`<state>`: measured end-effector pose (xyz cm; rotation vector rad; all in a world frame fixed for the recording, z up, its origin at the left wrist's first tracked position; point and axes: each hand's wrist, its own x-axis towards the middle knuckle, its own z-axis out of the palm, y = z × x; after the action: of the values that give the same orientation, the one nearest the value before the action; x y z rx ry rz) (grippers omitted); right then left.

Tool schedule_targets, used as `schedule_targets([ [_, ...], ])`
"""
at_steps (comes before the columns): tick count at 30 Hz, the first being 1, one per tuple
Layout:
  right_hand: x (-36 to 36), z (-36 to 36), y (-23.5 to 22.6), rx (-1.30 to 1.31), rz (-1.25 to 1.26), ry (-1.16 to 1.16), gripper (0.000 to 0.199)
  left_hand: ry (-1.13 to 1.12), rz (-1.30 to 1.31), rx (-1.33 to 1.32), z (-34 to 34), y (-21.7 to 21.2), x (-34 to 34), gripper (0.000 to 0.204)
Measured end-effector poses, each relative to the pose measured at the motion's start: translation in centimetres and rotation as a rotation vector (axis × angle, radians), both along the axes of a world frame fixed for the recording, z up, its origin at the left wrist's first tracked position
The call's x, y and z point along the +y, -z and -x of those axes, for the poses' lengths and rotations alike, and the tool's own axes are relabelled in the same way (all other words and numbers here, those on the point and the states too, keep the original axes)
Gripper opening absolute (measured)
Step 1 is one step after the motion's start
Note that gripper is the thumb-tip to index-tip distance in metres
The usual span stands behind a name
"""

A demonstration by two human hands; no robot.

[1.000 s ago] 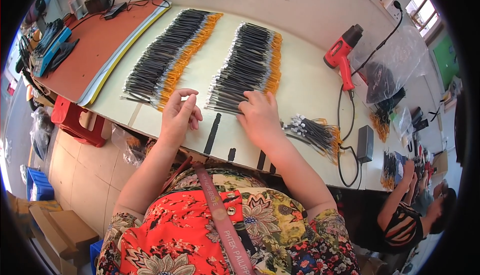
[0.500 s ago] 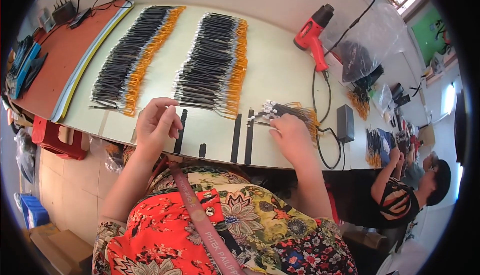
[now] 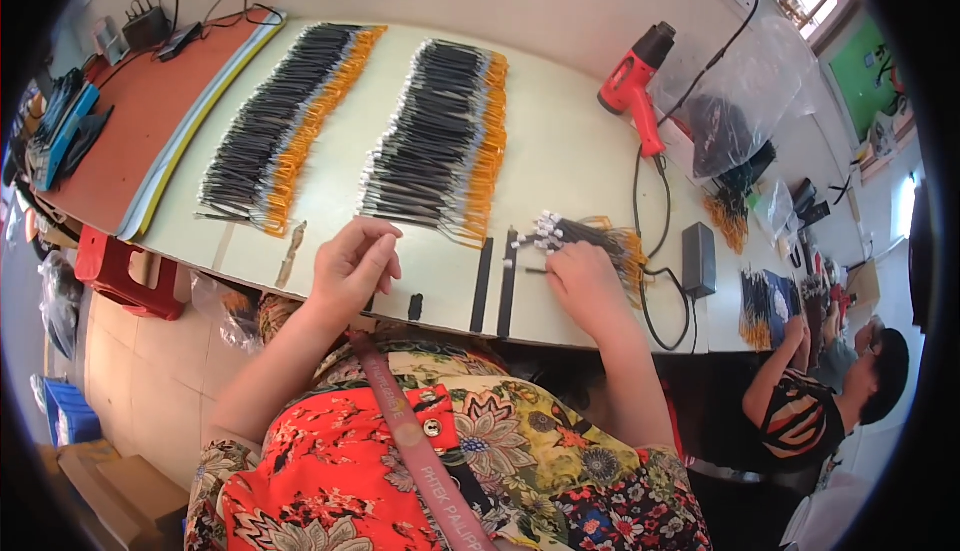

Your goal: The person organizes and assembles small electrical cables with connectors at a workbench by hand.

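My right hand (image 3: pixel 588 289) is at the near edge of a small loose pile of black cables (image 3: pixel 590 233) with white connectors and orange looped ends. Its fingers are closed, and a short black cable end (image 3: pixel 535 271) pokes out beside them. Close to the table's front edge, my left hand (image 3: pixel 356 269) hovers with curled fingers and the thumb against them; nothing shows in it. Just beyond it lies a long, neat row of the same cables (image 3: pixel 430 141), white ends left and orange loops right. A second such row (image 3: pixel 285 131) stretches out farther left.
A red heat gun (image 3: pixel 635 91) rests at the back right, its cord running past a black power adapter (image 3: pixel 698 261). Black strips (image 3: pixel 482 286) mark the pale tabletop (image 3: pixel 545 131). A red-brown mat (image 3: pixel 150 116) covers the left side. Another person (image 3: pixel 810 391) works at the right.
My left hand has moved right, now over a black strip on the tabletop. My right hand has stayed by the pile, its fingers slightly nearer to me. The whole view has shifted a little.
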<state>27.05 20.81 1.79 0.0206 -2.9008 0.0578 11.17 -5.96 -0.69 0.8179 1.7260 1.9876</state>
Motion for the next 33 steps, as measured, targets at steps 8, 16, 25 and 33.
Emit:
schedule_targets([
  [8,-3.7,2.5,-3.9,0.194,0.297,-0.143,0.011,0.059,0.071,-0.044,0.1,-0.2,0.2,0.018],
  [16,-7.4,5.8,-3.8,0.223,0.319,-0.318,0.017,0.078,0.066,-0.149,0.7,-0.7,0.1,0.03],
  [25,-8.6,7.8,-2.6,0.249,0.318,-0.36,0.013,-0.135,-0.028,-0.2,2.0,-0.2,-1.6,0.024],
  [33,-9.4,10.5,-0.1,0.179,0.207,-0.315,0.009,-0.287,-0.097,-0.207,3.0,0.4,-2.3,0.021],
])
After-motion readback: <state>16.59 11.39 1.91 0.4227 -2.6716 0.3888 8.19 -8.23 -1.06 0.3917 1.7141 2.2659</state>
